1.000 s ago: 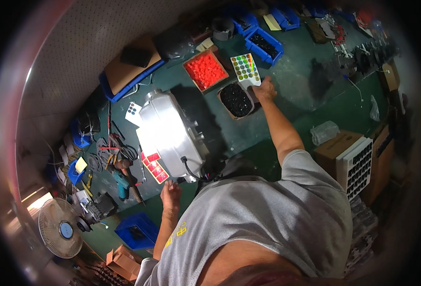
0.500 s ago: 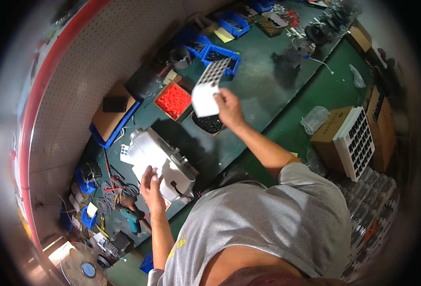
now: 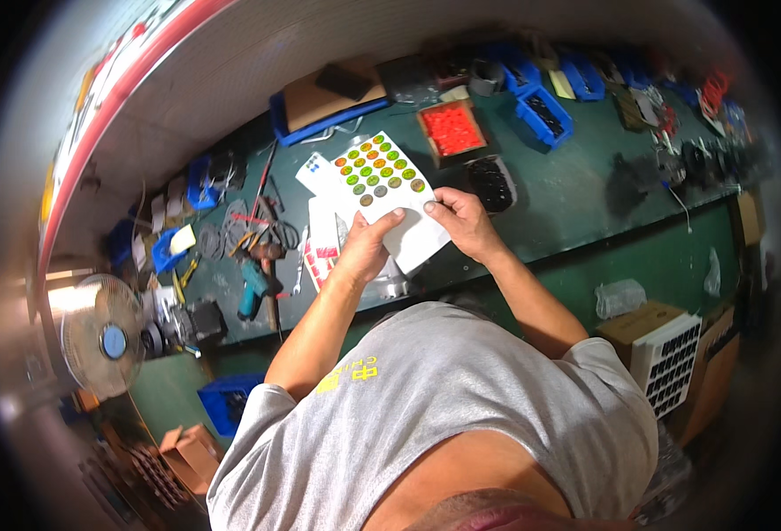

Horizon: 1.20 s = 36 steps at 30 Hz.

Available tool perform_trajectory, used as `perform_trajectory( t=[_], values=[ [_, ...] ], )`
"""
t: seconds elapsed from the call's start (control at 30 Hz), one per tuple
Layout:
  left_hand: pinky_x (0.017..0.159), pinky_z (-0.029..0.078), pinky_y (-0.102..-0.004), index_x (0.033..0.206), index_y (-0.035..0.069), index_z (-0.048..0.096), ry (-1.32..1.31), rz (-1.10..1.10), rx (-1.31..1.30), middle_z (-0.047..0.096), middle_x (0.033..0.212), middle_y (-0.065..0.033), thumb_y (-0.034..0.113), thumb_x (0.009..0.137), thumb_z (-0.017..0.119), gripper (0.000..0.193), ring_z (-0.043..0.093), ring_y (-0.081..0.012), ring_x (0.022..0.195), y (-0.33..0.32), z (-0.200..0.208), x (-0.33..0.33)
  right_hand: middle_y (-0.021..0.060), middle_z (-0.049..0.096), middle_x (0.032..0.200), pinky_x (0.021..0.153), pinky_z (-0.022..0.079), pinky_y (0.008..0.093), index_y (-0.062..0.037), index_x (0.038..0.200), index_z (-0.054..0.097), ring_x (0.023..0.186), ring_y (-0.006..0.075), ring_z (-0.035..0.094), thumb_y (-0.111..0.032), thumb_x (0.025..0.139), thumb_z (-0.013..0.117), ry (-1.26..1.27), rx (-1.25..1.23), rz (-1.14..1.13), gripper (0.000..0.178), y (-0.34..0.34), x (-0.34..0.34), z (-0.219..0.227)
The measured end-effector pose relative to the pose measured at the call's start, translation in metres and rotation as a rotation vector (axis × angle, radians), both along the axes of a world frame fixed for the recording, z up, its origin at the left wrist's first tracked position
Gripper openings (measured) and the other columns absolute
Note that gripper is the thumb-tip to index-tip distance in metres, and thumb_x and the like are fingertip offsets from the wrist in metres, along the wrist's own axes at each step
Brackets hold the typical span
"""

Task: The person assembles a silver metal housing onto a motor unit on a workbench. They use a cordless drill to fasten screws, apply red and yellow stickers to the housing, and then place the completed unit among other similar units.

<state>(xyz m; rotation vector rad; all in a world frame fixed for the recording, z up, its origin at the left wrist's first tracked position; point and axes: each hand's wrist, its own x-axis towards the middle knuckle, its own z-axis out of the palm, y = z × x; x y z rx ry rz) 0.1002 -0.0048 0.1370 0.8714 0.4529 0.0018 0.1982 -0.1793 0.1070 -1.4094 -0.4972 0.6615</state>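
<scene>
Sheet [image 3: 398,196] farther left — lengthwise up-left

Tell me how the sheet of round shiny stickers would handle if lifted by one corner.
The sticker sheet would probably feel light, as it looks paper-thin. Being broad too, it would likely droop; the left hand and right hand hold opposite edges.

green worktop [image 3: 558,199], runs lower left to upper right. on it: silver metal housing [image 3: 393,288] around centre, mostly hidden. sheet of red labels [image 3: 323,253] and wrench [image 3: 299,267] just left of it. teal power drill [image 3: 252,285], grey cable coil [image 3: 233,230] further left. small blue bin [image 3: 164,257] far left. blue tray [image 3: 335,124] upper left of centre. top centre: cardboard box of red parts [image 3: 461,157], box of black parts [image 3: 511,184] just below it. blue bin of black parts [image 3: 557,139] upper right.
</scene>
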Motion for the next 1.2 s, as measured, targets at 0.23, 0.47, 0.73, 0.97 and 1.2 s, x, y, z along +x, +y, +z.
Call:
perform_trajectory(
  t=[0.23,0.47,0.73,0.97,1.2],
  values=[
    [0.098,0.049,-0.0337,0.134,0.004,0.057,-0.074,0.126,0.219,0.066,0.125,-0.0063,0.009,0.091,0.071,0.045,0.062,-0.0171,0.113,0.035,-0.009,-0.054,0.0102,0.064,0.112,0.082,0.052,0.0348,-0.0038,0.112,0.072,0.099,0.0261,0.062,-0.008,0.082,0.078,-0.716,-0.073,-0.173,0.031,0.061,-0.035,0.028],
    [0.082,0.053,-0.0292,0.114,0.002,0.069,-0.061,0.109,0.404,0.072,0.103,-0.0027,0.011,0.092,0.071,0.024,0.066,-0.0113,0.093,0.061,-0.01,-0.088,0.0127,0.068,0.1,0.084,0.052,0.033,0.0019,0.105,0.073,0.097,0.0245,0.066,-0.008,0.087,0.075,-0.705,-0.108,0.059,0.02,0.088,-0.05,0.029],
    [0.083,0.054,-0.0299,0.115,0.004,0.07,-0.028,-0.056,0.5,0.073,0.103,-0.0022,0.01,0.091,0.071,0.024,0.066,-0.0113,0.093,0.079,-0.019,-0.105,0.0118,0.071,0.094,0.074,0.052,0.0289,0.0054,0.095,0.073,0.086,0.0181,0.068,-0.009,0.091,0.071,-0.381,-0.097,0.069,0.015,0.095,-0.063,0.014],
    [0.095,0.054,-0.0339,0.128,0.0,0.06,0.066,-0.005,0.27,0.07,0.12,-0.0082,0.007,0.088,0.073,0.043,0.068,-0.0188,0.106,0.098,-0.056,-0.111,0.0039,0.07,0.091,0.065,0.047,0.024,0.0014,0.095,0.074,0.078,0.0086,0.06,-0.014,0.094,0.068,0.175,-0.216,-0.115,0.016,0.089,-0.065,-0.016],
    [0.087,0.055,-0.0338,0.133,-0.011,0.054,0.565,0.203,0.784,0.069,0.115,-0.019,0.007,0.084,0.075,0.057,0.069,-0.0229,0.1,0.171,-0.155,-0.123,0.0032,0.067,0.078,0.056,0.046,0.024,0.0033,0.092,0.073,0.067,0.0094,0.059,-0.018,0.088,0.074,0.321,-0.137,-0.336,0.021,0.077,-0.06,-0.034]
  ],
)
